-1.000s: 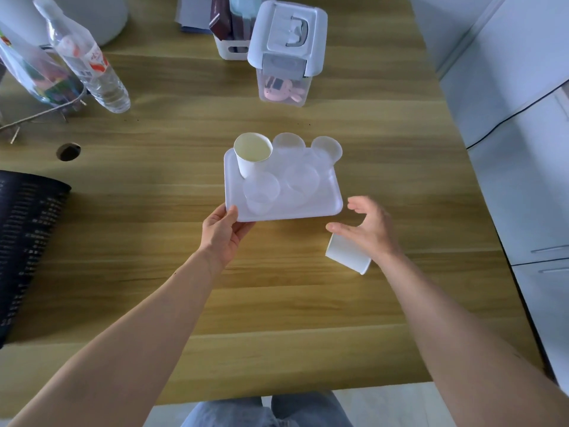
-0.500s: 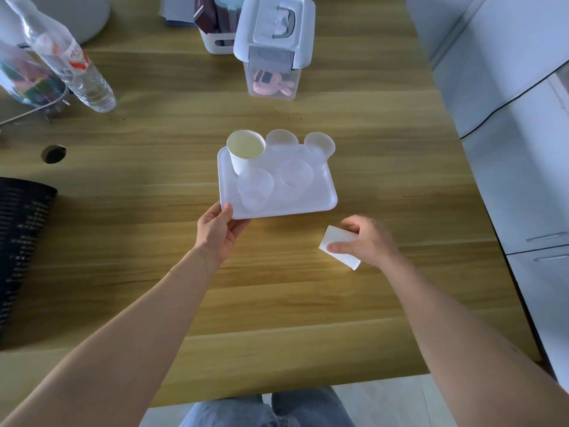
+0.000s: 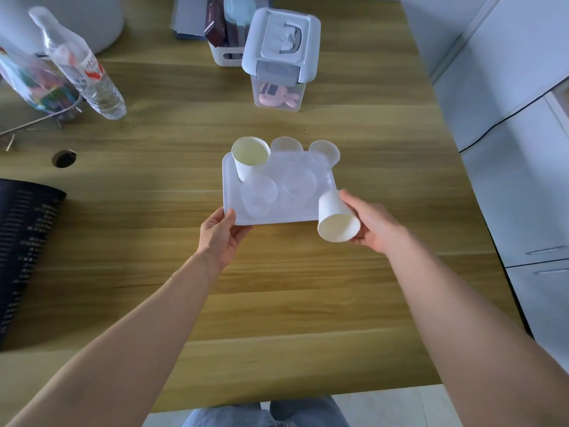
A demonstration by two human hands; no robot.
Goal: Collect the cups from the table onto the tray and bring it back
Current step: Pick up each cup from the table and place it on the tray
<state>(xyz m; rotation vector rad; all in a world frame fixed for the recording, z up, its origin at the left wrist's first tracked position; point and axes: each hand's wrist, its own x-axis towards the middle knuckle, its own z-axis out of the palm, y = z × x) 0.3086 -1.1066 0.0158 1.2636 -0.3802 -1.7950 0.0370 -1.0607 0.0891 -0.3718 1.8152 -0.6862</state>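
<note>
A white tray (image 3: 230, 192) rests on the wooden table (image 3: 277, 288) in the middle of the view. On it stand an upright white paper cup (image 3: 250, 158) at the far left and several clear plastic cups (image 3: 258, 195). My left hand (image 3: 220, 234) grips the tray's near left corner. My right hand (image 3: 369, 223) holds a second white paper cup (image 3: 335, 218), tilted with its mouth toward me, over the tray's near right corner.
A clear lidded storage box (image 3: 280, 60) and a white organiser (image 3: 226, 29) stand behind the tray. A water bottle (image 3: 84, 66) and a plastic bag on a wire rack (image 3: 34, 84) sit far left. A black basket (image 3: 23, 251) is at the left edge. White cabinets (image 3: 523, 149) line the right.
My right hand closed on the paper cup lying on the table, lifted it and carried it up to the tray's near right corner. My left hand stayed on the tray.
</note>
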